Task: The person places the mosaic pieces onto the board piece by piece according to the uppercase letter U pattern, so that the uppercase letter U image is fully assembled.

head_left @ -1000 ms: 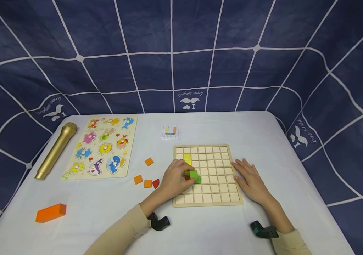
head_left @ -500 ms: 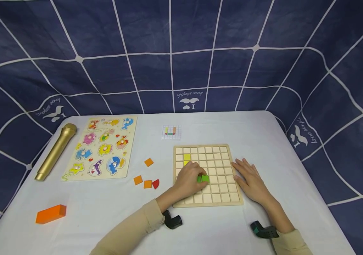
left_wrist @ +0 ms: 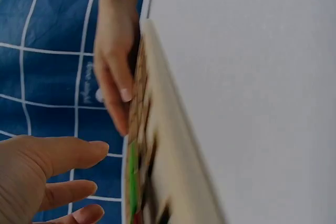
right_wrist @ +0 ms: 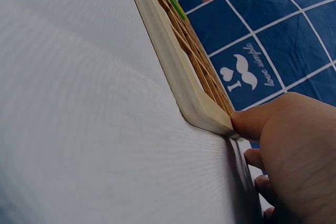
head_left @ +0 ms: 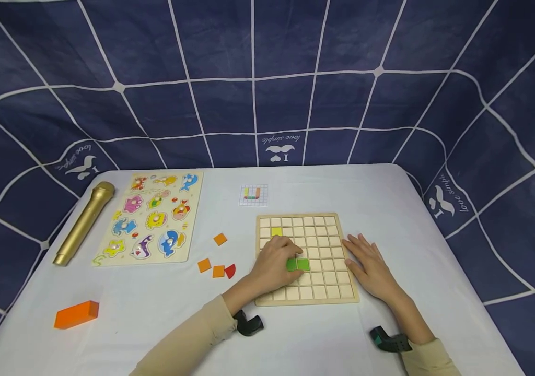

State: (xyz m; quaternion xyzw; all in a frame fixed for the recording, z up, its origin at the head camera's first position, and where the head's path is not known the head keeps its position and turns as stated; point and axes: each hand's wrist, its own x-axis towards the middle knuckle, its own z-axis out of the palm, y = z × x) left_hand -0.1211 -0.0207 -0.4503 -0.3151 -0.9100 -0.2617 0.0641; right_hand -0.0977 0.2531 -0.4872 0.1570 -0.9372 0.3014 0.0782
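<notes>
A wooden grid board (head_left: 307, 302) lies on the white table. Two green square tiles (head_left: 302, 265) sit side by side in its cells, and a yellow tile (head_left: 276, 231) shows farther up. My left hand (head_left: 272, 266) hovers over the board's left part, thumb and fingers spread around the green tiles and covering cells beneath. In the left wrist view that hand (left_wrist: 47, 177) stands apart from the board with nothing between its fingers. My right hand (head_left: 373, 266) lies along the board's right edge; in the right wrist view its thumb (right_wrist: 252, 123) touches the board's corner.
Several orange square tiles (head_left: 218, 271) and a red quarter-round tile (head_left: 230, 270) lie left of the board. A pattern card (head_left: 253, 195) is behind it. Farther left are a sea-animal puzzle (head_left: 150, 245), a gold microphone (head_left: 81, 227) and an orange block (head_left: 77, 315).
My left hand brought a green tile rightward and let it go in the cell beside the other green tile. Its fingers have since spread off the tile. My right hand stayed put.
</notes>
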